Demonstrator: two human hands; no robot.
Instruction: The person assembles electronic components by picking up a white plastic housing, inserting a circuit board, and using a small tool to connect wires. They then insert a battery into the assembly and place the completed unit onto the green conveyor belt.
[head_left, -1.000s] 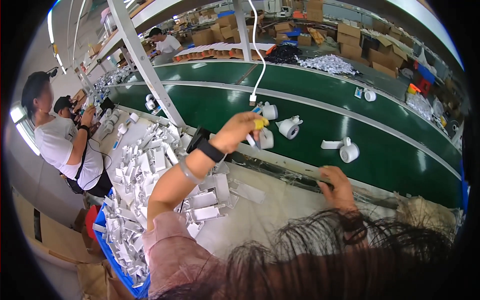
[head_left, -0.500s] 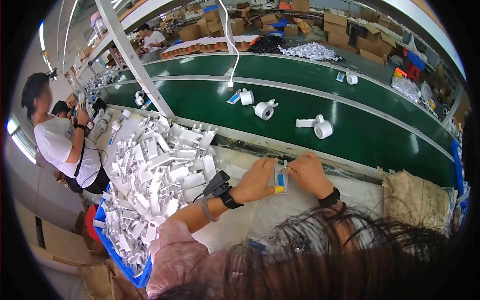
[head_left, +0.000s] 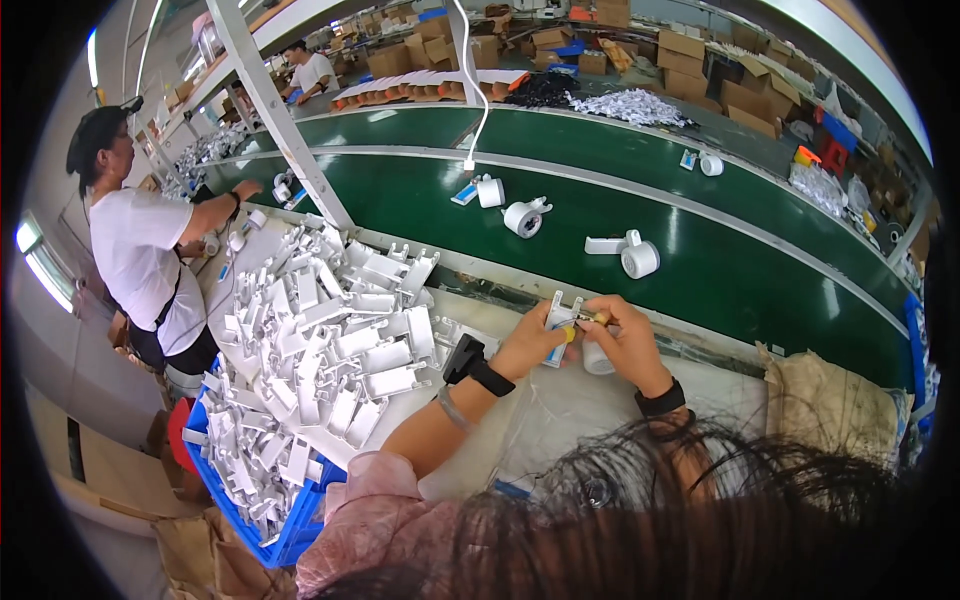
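Over the near worktable, my left hand (head_left: 528, 345) grips a narrow white plastic housing (head_left: 555, 354) with a blue part inside and two prongs at its upper end. A yellow cover sits on a fingertip of that hand. My right hand (head_left: 628, 345) is closed close beside it, its fingertips pinching at the housing's upper end. Below those fingers hangs a white round part (head_left: 598, 360), partly hidden by the hand. Whether it is joined to the housing I cannot tell.
A heap of white plastic housings (head_left: 350, 330) spreads to my left, over a blue crate (head_left: 300, 530). Beyond runs a green conveyor belt (head_left: 740, 290) bearing white round-headed assemblies (head_left: 640, 258). A sack (head_left: 830, 400) lies right. A co-worker (head_left: 140, 230) stands left, beside a metal post (head_left: 275, 115).
My hands have raised the housing, and a white round part now shows under my right hand. Several more housings lie spread by my left forearm. The co-worker has turned and reaches toward the belt.
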